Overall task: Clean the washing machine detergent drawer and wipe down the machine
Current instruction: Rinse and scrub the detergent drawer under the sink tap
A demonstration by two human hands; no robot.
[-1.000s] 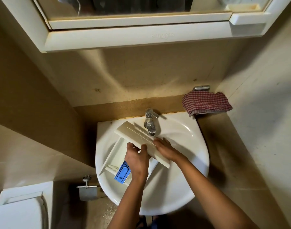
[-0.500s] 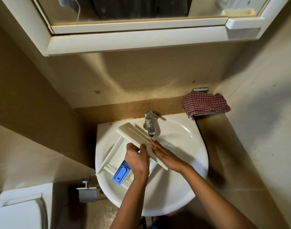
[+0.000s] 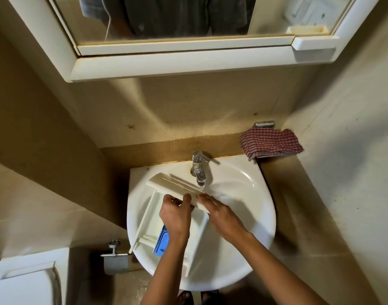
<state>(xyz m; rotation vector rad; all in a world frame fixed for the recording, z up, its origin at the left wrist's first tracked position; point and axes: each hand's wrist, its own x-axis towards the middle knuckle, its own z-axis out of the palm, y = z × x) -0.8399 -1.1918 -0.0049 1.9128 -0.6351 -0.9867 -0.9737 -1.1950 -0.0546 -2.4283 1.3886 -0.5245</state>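
Right hand (image 3: 221, 213) flattened, fingers straight on white drawer (image 3: 173, 187); left hand (image 3: 175, 216) seemingly clamps its front.

Glossy white ceramic sink (image 3: 243, 249); shiny metal tap (image 3: 197, 170); smooth cream plastic drawer (image 3: 175, 187) with blue insert (image 3: 161, 242); checked woven cloth (image 3: 270, 144); speckled matt wall (image 3: 188, 102).

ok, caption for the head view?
Left hand grips the drawer in the sink, right hand flat on its front below the tap.
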